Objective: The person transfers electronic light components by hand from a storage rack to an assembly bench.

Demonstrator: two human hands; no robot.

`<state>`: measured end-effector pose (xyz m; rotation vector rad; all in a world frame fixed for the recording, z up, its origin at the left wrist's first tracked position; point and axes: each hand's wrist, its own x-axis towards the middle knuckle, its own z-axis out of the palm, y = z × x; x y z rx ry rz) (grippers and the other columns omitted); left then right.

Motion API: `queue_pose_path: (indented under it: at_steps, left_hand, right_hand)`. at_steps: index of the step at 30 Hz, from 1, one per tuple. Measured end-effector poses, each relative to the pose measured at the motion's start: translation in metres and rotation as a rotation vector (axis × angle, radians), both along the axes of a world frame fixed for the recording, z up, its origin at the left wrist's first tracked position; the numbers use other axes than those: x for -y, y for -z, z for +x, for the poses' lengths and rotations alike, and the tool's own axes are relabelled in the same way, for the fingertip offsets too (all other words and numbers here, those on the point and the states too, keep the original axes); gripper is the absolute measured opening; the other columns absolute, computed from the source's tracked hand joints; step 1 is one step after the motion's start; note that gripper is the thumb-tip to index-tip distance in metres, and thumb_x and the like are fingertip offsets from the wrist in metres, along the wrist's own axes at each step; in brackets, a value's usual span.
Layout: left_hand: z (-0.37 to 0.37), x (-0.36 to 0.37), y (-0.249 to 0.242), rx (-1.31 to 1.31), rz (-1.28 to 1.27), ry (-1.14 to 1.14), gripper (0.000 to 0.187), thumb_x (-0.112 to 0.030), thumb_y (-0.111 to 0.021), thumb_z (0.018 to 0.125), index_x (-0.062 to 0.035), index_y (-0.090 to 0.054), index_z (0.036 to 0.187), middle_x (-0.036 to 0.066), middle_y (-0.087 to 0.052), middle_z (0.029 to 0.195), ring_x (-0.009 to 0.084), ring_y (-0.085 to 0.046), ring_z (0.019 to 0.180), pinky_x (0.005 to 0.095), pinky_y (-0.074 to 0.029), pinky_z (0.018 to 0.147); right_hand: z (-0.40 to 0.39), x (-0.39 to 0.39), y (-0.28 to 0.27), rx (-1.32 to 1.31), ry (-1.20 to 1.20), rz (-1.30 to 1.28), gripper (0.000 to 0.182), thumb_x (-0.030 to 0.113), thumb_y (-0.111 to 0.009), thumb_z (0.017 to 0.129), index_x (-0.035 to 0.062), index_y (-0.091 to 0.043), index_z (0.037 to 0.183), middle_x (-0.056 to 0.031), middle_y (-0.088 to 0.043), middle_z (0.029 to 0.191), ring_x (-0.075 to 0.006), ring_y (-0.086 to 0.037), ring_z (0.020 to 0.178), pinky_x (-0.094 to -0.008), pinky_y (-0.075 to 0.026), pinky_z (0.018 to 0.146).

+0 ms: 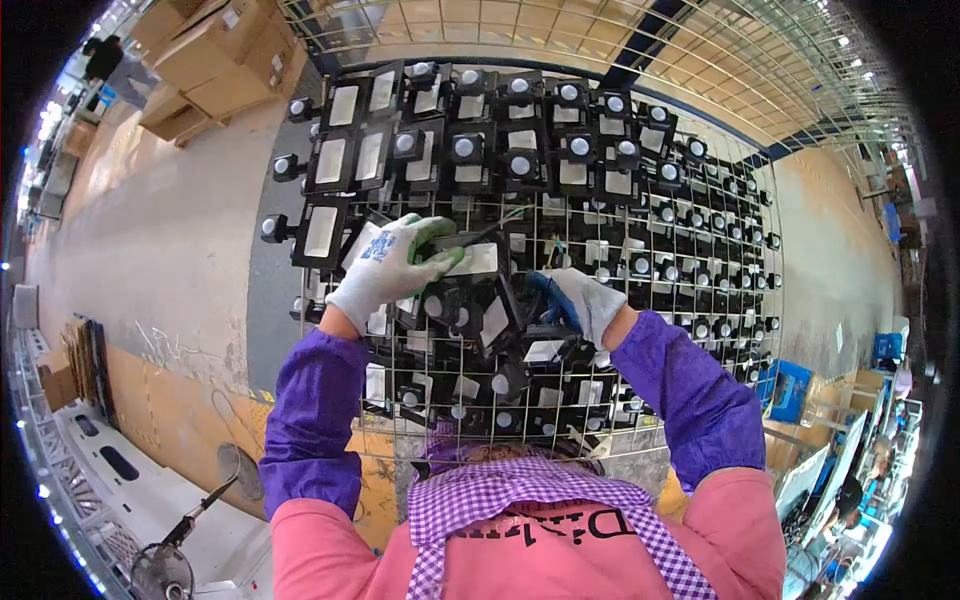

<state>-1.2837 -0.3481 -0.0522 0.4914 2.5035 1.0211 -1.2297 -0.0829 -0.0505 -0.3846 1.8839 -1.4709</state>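
Observation:
My left hand, in a white glove with a green palm, grips a black floodlight with a pale rectangular panel. Its thumb and fingers close over the light's left end. My right hand, gloved in white with blue fingers, is curled round the edge of another black floodlight, partly hidden by the fingers. Below and between the hands, more floodlights with round white sensor domes lie at mixed angles, one with its panel tilted. A few thin wires stick out just beyond the left hand.
Rows of sensor floodlights cover a wire mesh shelf inside a wire cage. Cardboard boxes stand far left beside another person. A fan is lower left; blue crates are at right.

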Motion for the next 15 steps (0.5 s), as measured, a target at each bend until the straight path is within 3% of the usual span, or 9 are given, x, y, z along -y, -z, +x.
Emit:
queue_pose_path:
  at_steps: [1,4,7,9,10,11,14,15]
  left_hand:
    - [-0.001,-0.002,-0.002,0.002,-0.093,0.022,0.053,-0.031,-0.069,0.081,-0.0006,-0.057,0.123,0.017,-0.061,0.113,0.0262,-0.062,0.102,0.0336,-0.049,0.089]
    - [-0.001,-0.015,0.000,-0.405,-0.354,0.194,0.063,-0.042,-0.069,0.079,-0.0008,-0.055,0.125,0.019,-0.061,0.112,0.0327,-0.061,0.104,0.0367,-0.047,0.092]
    - [-0.014,-0.031,0.000,-0.269,-0.240,0.242,0.070,-0.047,-0.068,0.076,-0.0022,-0.052,0.128,0.020,-0.062,0.114,0.0355,-0.059,0.107,0.0385,-0.045,0.095]
    - [-0.035,-0.039,0.016,-0.031,-0.254,0.307,0.072,-0.045,-0.069,0.075,-0.0036,-0.050,0.130,0.021,-0.059,0.120,0.0335,-0.058,0.109,0.0372,-0.045,0.094]
    - [-0.043,-0.044,0.016,0.054,-0.229,0.338,0.071,-0.044,-0.069,0.075,-0.0036,-0.050,0.130,0.021,-0.059,0.121,0.0333,-0.058,0.110,0.0371,-0.045,0.094]
    - [-0.046,-0.047,0.016,0.142,-0.204,0.369,0.071,-0.044,-0.070,0.075,-0.0037,-0.050,0.130,0.022,-0.058,0.122,0.0331,-0.058,0.111,0.0369,-0.045,0.094]
    - [-0.039,-0.046,0.019,0.073,-0.187,0.367,0.047,-0.033,-0.067,0.079,-0.0039,-0.059,0.114,0.018,-0.061,0.112,0.0337,-0.057,0.105,0.0382,-0.046,0.089]
    - [-0.035,-0.047,0.020,0.052,-0.180,0.373,0.039,-0.029,-0.066,0.080,-0.0040,-0.062,0.109,0.016,-0.061,0.109,0.0339,-0.057,0.103,0.0387,-0.047,0.087]
  right_hand:
    - [0.004,0.000,-0.005,-0.013,-0.025,-0.034,0.019,0.007,-0.056,0.089,0.0010,-0.065,0.105,-0.0061,-0.069,0.096,-0.0141,-0.064,0.084,-0.0262,-0.052,0.074]
    - [0.016,-0.004,0.021,0.163,0.107,-0.115,0.020,0.006,-0.056,0.089,0.0012,-0.063,0.108,-0.0065,-0.067,0.098,-0.0131,-0.063,0.084,-0.0250,-0.052,0.074]
    - [0.023,0.002,0.022,0.336,0.314,-0.199,0.024,0.006,-0.057,0.089,0.0019,-0.058,0.113,-0.0069,-0.066,0.099,-0.0136,-0.063,0.083,-0.0259,-0.053,0.075]
    - [0.029,0.007,0.010,-0.171,0.190,-0.084,0.026,0.005,-0.057,0.089,0.0023,-0.057,0.115,-0.0066,-0.065,0.101,-0.0133,-0.063,0.085,-0.0259,-0.053,0.076]
    - [0.029,0.008,0.027,-0.269,0.183,-0.021,0.029,0.003,-0.057,0.089,0.0034,-0.055,0.118,-0.0061,-0.065,0.103,-0.0127,-0.063,0.087,-0.0258,-0.053,0.077]
    - [0.033,0.006,0.029,-0.112,0.229,-0.094,0.030,0.004,-0.059,0.088,0.0030,-0.055,0.118,-0.0056,-0.065,0.103,-0.0117,-0.063,0.088,-0.0253,-0.053,0.076]
    - [0.034,0.012,0.024,0.458,0.428,-0.302,0.032,0.006,-0.065,0.085,0.0035,-0.057,0.116,-0.0044,-0.066,0.102,-0.0115,-0.063,0.086,-0.0260,-0.054,0.074]
    - [0.036,0.010,0.030,0.357,0.403,-0.270,0.030,0.009,-0.063,0.086,0.0042,-0.058,0.115,-0.0040,-0.066,0.100,-0.0108,-0.063,0.085,-0.0244,-0.054,0.072]
